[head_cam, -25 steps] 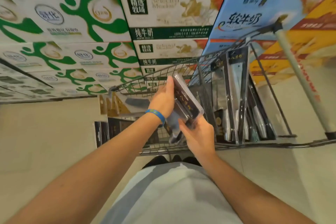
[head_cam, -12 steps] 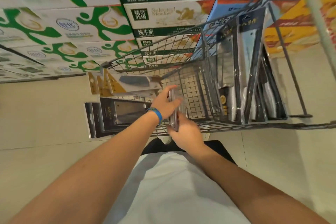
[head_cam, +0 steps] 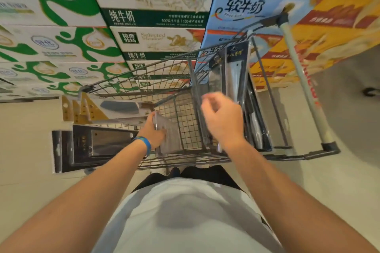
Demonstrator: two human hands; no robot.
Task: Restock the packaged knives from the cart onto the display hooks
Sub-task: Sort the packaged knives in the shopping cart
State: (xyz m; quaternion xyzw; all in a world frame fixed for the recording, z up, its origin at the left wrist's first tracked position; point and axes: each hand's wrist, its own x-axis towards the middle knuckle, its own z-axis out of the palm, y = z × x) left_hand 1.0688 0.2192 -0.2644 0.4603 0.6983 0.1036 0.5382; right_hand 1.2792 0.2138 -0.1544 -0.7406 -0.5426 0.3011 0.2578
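A wire shopping cart (head_cam: 185,121) stands in front of me. My left hand (head_cam: 155,131), with a blue wristband, grips a clear packaged knife (head_cam: 169,135) low inside the cart basket. My right hand (head_cam: 222,119) hovers above the cart's divider with fingers loosely curled and nothing in it. Tall black packaged knives (head_cam: 236,80) stand upright in the cart's right section. Black packaged cleavers (head_cam: 98,146) and gold-carded cleavers (head_cam: 111,109) stick out of the cart's left side. No display hooks are in view.
Stacked milk cartons (head_cam: 156,6) form a wall just beyond the cart. The cart's handle (head_cam: 302,80) runs along the right. Beige floor (head_cam: 26,141) lies to the left and right of the cart. My white shirt fills the lower middle.
Both hands held the clear pack together above the cart. Now my left hand alone holds it lower in the basket, and my right hand has let go and lifted to the right.
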